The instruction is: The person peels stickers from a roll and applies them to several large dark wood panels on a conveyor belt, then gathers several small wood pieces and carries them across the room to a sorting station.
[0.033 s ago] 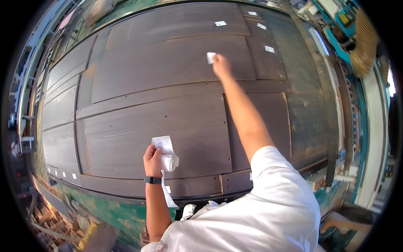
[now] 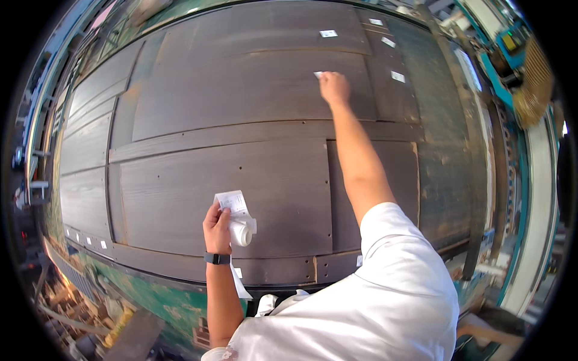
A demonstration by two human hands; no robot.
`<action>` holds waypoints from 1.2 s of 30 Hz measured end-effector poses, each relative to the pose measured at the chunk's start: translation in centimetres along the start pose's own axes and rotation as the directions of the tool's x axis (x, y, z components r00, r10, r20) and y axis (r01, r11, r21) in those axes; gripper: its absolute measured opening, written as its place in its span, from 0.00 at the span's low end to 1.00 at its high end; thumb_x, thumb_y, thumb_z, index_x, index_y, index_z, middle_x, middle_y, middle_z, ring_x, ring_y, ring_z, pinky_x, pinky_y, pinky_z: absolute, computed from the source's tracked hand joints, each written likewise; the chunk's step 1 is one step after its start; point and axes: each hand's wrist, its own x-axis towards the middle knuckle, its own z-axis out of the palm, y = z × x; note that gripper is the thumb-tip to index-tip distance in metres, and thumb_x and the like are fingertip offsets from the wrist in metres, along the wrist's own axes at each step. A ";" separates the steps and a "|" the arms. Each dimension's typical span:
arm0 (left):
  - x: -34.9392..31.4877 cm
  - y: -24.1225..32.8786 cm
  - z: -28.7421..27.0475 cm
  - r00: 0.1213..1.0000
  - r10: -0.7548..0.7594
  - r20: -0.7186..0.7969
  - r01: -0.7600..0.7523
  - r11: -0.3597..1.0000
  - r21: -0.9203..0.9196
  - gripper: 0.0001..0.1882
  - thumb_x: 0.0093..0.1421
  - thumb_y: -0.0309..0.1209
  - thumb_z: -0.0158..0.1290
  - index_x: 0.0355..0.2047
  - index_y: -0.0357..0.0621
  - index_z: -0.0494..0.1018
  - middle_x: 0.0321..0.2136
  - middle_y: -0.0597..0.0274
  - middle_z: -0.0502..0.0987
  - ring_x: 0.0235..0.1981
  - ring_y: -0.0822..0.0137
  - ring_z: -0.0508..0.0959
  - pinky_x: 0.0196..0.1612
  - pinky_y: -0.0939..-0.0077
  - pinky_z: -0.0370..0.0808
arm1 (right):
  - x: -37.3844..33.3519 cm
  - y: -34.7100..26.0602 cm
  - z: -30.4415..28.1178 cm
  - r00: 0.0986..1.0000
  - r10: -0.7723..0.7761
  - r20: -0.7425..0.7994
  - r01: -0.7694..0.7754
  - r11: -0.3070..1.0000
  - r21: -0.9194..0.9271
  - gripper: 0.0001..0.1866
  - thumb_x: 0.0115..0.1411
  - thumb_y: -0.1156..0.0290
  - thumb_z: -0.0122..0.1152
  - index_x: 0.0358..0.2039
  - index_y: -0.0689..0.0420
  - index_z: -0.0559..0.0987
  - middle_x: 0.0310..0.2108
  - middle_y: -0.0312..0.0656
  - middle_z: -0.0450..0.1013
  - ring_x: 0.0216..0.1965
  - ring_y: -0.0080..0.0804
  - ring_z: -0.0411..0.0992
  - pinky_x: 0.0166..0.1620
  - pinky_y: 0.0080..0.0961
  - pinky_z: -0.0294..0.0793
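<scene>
Partly in left hand (image 2: 217, 230), label roll (image 2: 240, 233).

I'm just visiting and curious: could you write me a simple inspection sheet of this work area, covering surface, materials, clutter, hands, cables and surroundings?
Surface: dark brown panels lie over a patchy green bench; some show small holes.
Materials: a roll of white labels; loose labels lie on panels, several at upper right.
Clutter: what look like wood pieces, heaped at lower left.
Left hand: holds the roll; dark watch on that wrist.
Right hand: pinches a small label over an upper panel; contact unclear.
Cables: nothing seen clearly.
Surroundings: blue machinery and a long pale beam at right.
</scene>
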 end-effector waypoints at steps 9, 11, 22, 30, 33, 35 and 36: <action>3.6 -1.6 3.4 0.994 -0.036 -0.100 0.030 0.998 -0.056 0.24 0.62 0.21 0.49 0.59 0.34 0.63 0.39 0.64 0.75 0.38 0.77 0.72 0.42 0.82 0.70 | -9.9 -3.5 1.5 0.920 -0.389 0.042 0.391 0.907 -0.155 0.26 0.61 0.51 0.50 0.45 0.63 0.76 0.45 0.50 0.75 0.48 0.42 0.72 0.50 0.36 0.69; 3.6 -1.3 4.0 0.999 -0.034 -0.037 0.033 0.999 -0.039 0.24 0.62 0.22 0.48 0.59 0.36 0.63 0.40 0.64 0.75 0.38 0.77 0.73 0.42 0.81 0.70 | -12.5 -5.8 -2.0 0.910 -0.269 0.315 0.234 0.961 0.146 0.24 0.61 0.53 0.52 0.47 0.61 0.76 0.40 0.47 0.76 0.43 0.39 0.74 0.46 0.35 0.71; 0.4 0.1 7.1 0.980 -0.073 0.182 0.044 0.986 0.160 0.08 0.57 0.22 0.54 0.37 0.34 0.74 0.28 0.68 0.74 0.30 0.78 0.71 0.33 0.83 0.68 | -23.4 -11.1 -3.0 0.939 -0.316 -0.135 0.333 0.742 0.582 0.16 0.52 0.72 0.59 0.43 0.56 0.76 0.29 0.45 0.72 0.30 0.38 0.70 0.36 0.34 0.68; -0.5 -2.8 9.0 0.909 -0.107 0.404 -0.077 0.907 0.415 0.14 0.56 0.19 0.47 0.43 0.31 0.75 0.33 0.60 0.78 0.34 0.73 0.75 0.39 0.78 0.71 | -23.7 -4.3 -7.0 0.680 -0.636 0.365 0.292 0.691 0.661 0.11 0.53 0.63 0.57 0.32 0.57 0.79 0.32 0.39 0.75 0.37 0.38 0.73 0.44 0.33 0.70; -0.3 -1.7 11.0 0.903 -0.200 0.379 0.030 0.912 0.408 0.14 0.57 0.19 0.47 0.43 0.31 0.74 0.33 0.59 0.78 0.34 0.72 0.75 0.39 0.78 0.72 | -19.9 1.5 -5.8 0.886 -0.121 0.447 -0.357 0.437 0.826 0.09 0.57 0.65 0.57 0.33 0.57 0.78 0.30 0.37 0.75 0.33 0.33 0.73 0.39 0.32 0.73; 0.5 -2.6 10.6 0.894 -0.224 0.387 0.005 0.870 0.492 0.14 0.57 0.20 0.47 0.44 0.30 0.74 0.33 0.59 0.78 0.34 0.72 0.75 0.38 0.78 0.72 | -15.5 7.5 -6.3 0.846 0.384 0.369 -0.313 -0.203 0.928 0.11 0.62 0.65 0.52 0.37 0.61 0.73 0.30 0.41 0.74 0.33 0.30 0.73 0.39 0.27 0.73; 0.6 -2.5 10.7 0.884 -0.248 0.396 0.022 0.869 0.494 0.14 0.57 0.20 0.48 0.44 0.31 0.74 0.33 0.60 0.78 0.33 0.72 0.75 0.38 0.78 0.72 | -13.9 10.8 -6.1 0.793 0.519 0.320 -0.164 -0.325 0.932 0.12 0.63 0.64 0.51 0.39 0.61 0.71 0.31 0.42 0.73 0.34 0.30 0.73 0.40 0.27 0.73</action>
